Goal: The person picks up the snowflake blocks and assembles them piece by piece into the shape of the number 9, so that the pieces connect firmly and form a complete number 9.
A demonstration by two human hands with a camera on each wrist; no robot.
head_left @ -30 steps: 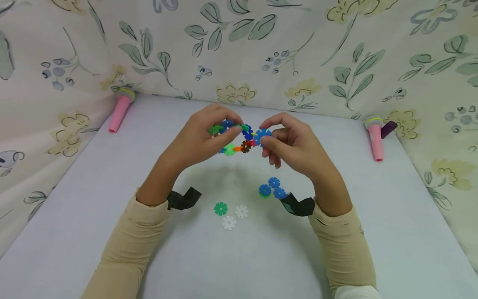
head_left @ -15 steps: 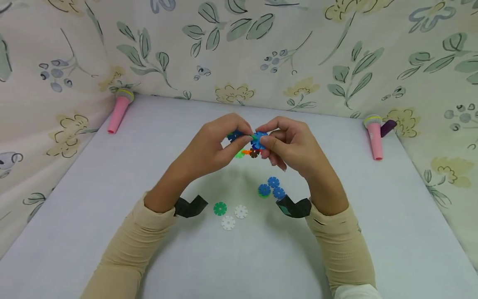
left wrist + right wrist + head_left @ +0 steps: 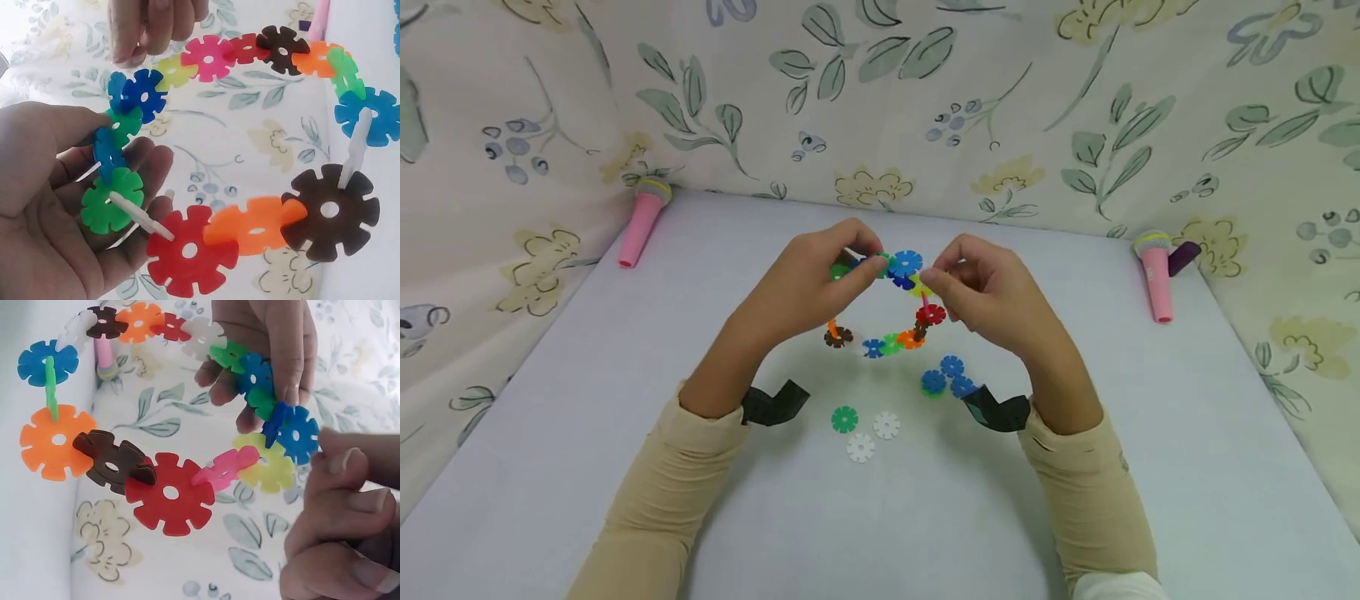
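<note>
Multicoloured snowflake-disc chain (image 3: 891,312): blue, green, yellow, red, orange, brown. Pale lilac tabletop (image 3: 625,375); cream backdrop (image 3: 880,100) with green leaf pattern; pink microphones (image 3: 642,223).

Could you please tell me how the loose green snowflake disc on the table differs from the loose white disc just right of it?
The green disc is a saturated colour that stands out on the pale table, while the white disc nearly blends into it. The green disc lies alone on its left side; the white disc has a second white disc close below it. Both lie flat, untouched by either hand, and share the same notched round shape with a centre hole.
</note>
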